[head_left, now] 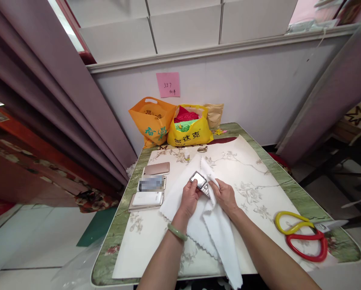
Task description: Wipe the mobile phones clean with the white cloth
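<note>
My left hand [190, 198] is closed around the left side of a silver keypad mobile phone [199, 181], its screen facing up. A white cloth [195, 225] with a scalloped edge lies under the phone and hangs over the table's near edge. My right hand [225, 195] grips a bunched fold of that cloth against the phone's lower right end, covering part of the keypad. To the left of my hands lie a rose-gold phone [156, 168], a phone with a blurred-out surface [152, 183] and a white phone [147, 198] resting on another flat device.
Scissors [307, 233] with yellow and red handles lie at the table's right. An orange bag [154, 121], a yellow bag [190, 135] and a tan pouch [215, 114] stand at the back. A small white bottle [186, 154] is in front of them. Floral paper [243, 161] covers much of the green tabletop.
</note>
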The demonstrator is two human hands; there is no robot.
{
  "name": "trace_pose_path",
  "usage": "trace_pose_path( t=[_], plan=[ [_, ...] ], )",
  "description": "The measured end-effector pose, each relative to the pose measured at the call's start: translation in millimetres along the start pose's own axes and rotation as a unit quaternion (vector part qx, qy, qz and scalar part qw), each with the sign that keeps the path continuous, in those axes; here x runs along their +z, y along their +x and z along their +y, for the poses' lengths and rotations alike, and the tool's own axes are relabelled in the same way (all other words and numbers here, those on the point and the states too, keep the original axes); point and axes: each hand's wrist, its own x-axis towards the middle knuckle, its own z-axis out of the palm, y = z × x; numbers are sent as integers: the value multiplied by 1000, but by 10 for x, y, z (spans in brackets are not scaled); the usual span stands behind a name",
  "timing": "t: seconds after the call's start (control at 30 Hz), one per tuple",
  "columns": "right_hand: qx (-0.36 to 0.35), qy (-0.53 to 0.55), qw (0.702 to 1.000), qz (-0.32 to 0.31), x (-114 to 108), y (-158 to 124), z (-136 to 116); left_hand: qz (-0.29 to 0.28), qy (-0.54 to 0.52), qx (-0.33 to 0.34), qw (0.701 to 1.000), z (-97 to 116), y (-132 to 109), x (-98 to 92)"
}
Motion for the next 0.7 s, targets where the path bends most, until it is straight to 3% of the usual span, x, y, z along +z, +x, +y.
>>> trace_pose_path(
  t=[0.17, 0.37, 0.57, 0.7],
  plan=[
    [-75, 29, 997, -20, -2, 5, 8, 16, -26, 12, 999, -9, 22, -11],
    [-18, 36, 999, -5, 6, 10, 12, 10, -18, -2, 1000, -6, 23, -12],
    [-54, 45, 997, -17, 4, 8, 20, 28, -33, 1, 999, 7, 22, 4],
    [0, 33, 999, -4, 14, 13, 16, 12, -24, -10, 1000, 11, 11, 4]
  ],
)
